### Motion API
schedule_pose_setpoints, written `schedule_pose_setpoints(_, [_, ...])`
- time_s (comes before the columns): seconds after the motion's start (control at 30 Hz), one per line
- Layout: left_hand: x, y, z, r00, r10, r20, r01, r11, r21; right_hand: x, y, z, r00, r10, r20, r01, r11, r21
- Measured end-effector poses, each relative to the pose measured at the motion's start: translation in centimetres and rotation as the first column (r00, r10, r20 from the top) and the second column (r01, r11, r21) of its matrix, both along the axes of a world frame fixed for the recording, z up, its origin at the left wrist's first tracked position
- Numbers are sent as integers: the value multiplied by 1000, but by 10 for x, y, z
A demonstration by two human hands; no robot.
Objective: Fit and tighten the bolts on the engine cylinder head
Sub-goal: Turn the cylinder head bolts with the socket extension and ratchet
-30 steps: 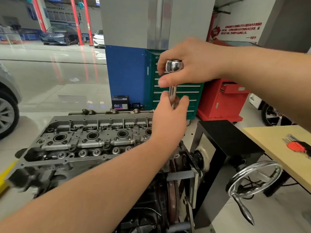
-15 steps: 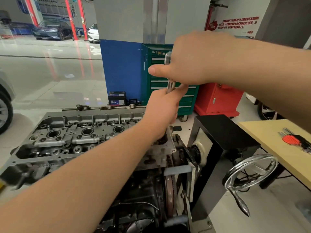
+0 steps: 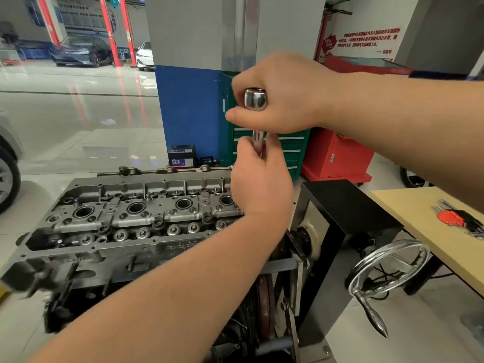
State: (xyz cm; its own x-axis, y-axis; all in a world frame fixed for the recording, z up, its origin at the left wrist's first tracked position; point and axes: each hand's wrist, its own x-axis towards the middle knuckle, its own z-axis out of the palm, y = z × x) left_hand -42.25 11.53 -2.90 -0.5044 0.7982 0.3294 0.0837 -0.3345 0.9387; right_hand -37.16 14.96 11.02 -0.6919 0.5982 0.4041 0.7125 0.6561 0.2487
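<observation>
Above the right end of the grey cast-metal engine cylinder head (image 3: 136, 221), held upright: a polished chrome ratchet tool with a rounded head (image 3: 256, 99). Gripped at that rounded top by the right hand (image 3: 277, 98), fingers curled round it, thumb pointing left. Pinched lower on the thin chrome shaft by the left hand (image 3: 262, 179), fingers wrapped round it; lower end of the tool hidden behind that hand.

Cast into the near face of the cylinder head: raised lettering, too blurred to read. On the small black car battery (image 3: 182, 155) on the floor beyond: a white label with two Chinese characters, not clearly legible. On the far-right wall, a white sign with red Chinese text (image 3: 366, 40), too small to make out.

Behind the hands: a blue panel (image 3: 188, 113), a green drawer cabinet (image 3: 290, 150), a red metal cabinet (image 3: 337, 155). At right: a chrome handwheel (image 3: 387, 268) on the black engine stand (image 3: 348, 203), and a red-and-black hex key set (image 3: 458, 217) on the pale wooden table (image 3: 419, 218).

Compared with half a second ago: right hand turned, rounded chrome top now exposed toward the camera instead of hidden behind the fingers; left hand in much the same place on the shaft.
</observation>
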Motion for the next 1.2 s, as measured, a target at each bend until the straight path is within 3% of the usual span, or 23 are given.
schedule_pose_setpoints(0.1, [-20,19,9,964,-263,39,265,962,-67,0,-8,-2,951,-307,42,299,944,139])
schedule_pose_setpoints(0.17, [-39,26,15,817,-574,55,576,811,-100,2,-10,0,926,-368,87,358,928,107])
schedule_pose_setpoints(0.23, [-52,25,18,687,-725,55,726,680,-109,0,-9,0,933,-354,64,348,934,80])
schedule_pose_setpoints(0.27, [-54,23,17,694,-718,54,719,688,-101,-1,-5,0,944,-327,44,323,942,89])
schedule_pose_setpoints(0.33, [-47,18,15,812,-581,60,584,807,-90,0,3,2,969,-244,48,239,967,86])
schedule_pose_setpoints(0.4, [-33,11,12,928,-372,6,371,923,-98,5,9,10,993,-104,55,109,990,-93])
schedule_pose_setpoints(0.47, [-19,5,5,966,-257,-38,254,965,-73,13,11,17,998,22,58,-5,961,-277])
schedule_pose_setpoints(0.53, [-9,1,1,976,-216,-21,214,975,-53,20,11,17,996,74,57,-52,944,-327])
schedule_pose_setpoints(0.63, [0,0,-2,993,-118,-31,116,992,-39,16,8,7,997,60,-39,-67,971,-228])
schedule_pose_setpoints(0.73, [2,0,-4,998,8,-69,-8,1000,-6,3,-1,-3,993,-108,-46,109,993,36])
schedule_pose_setpoints(0.83, [-7,8,2,998,-59,-4,59,998,-36,-5,-7,-3,946,-321,37,309,931,194])
schedule_pose_setpoints(1.0, [-33,22,18,884,-465,52,468,879,-89,6,5,6,935,-346,78,346,938,9])
schedule_pose_setpoints(1.07, [-37,21,16,886,-462,40,464,882,-87,6,11,4,959,-281,43,281,960,0])
schedule_pose_setpoints(1.2, [-26,8,0,939,-343,-11,343,939,-3,17,15,3,995,94,-21,-95,993,-68])
